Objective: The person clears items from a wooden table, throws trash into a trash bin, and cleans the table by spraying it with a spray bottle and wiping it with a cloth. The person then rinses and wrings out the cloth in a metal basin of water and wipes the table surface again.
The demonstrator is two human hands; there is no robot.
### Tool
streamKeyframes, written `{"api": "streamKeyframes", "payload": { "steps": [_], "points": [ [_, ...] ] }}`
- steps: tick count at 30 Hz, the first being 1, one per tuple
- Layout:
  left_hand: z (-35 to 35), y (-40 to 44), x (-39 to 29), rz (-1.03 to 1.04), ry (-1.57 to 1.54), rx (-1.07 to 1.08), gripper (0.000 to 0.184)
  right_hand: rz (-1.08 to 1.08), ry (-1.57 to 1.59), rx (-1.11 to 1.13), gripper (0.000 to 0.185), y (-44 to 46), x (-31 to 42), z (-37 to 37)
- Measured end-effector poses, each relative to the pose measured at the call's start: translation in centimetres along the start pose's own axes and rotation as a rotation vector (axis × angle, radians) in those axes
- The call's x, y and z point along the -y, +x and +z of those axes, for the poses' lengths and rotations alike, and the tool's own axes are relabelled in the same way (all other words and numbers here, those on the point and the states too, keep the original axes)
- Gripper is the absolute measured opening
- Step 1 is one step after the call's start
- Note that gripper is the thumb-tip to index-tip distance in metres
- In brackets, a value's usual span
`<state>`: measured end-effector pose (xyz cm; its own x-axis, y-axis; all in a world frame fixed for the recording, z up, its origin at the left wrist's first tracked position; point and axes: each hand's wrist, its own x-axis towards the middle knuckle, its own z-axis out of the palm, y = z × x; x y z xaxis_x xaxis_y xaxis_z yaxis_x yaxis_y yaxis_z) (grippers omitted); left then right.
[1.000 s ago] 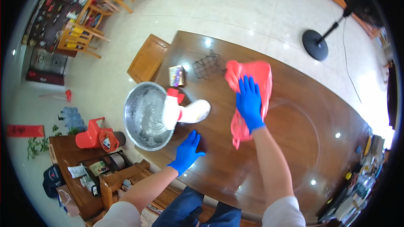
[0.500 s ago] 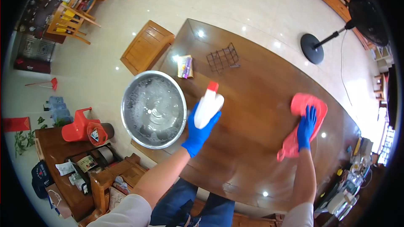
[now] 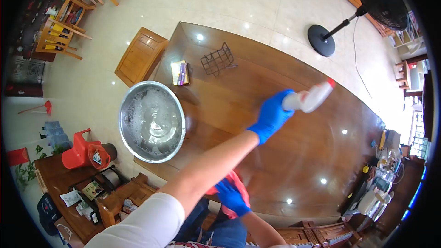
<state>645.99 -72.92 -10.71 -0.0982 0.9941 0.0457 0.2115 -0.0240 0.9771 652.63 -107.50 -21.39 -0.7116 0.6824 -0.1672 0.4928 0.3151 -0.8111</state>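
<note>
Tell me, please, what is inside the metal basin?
The metal basin holds clear-looking liquid with white foam floating on it. Glints and rings show near the middle; anything beneath the thicker foam is covered and unseen.

Bright room | right-side window glare | ceiling-light reflections | fisheye edges | motion blur

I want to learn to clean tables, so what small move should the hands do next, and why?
I'd guess the left hand could give the spray bottle a little squeeze. It holds the bottle out over the brown table, while the right hand has the red cloth back by the near edge, out of the way.
</note>
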Motion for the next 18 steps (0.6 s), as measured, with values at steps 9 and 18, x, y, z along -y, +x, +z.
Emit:
{"api": "streamKeyframes", "payload": {
  "steps": [9,18],
  "points": [
    [3.4,-0.9,-0.5,0.166,0.220,0.071,0.054,0.815,-0.400,-0.628,0.050,-0.5,-5.8,-8.0],
    [-30.3,5.9,6.9,-0.263,1.044,-0.074,0.057,0.351,-0.386,-0.289,0.054,18.6,1.9,-6.3]
  ]
}}
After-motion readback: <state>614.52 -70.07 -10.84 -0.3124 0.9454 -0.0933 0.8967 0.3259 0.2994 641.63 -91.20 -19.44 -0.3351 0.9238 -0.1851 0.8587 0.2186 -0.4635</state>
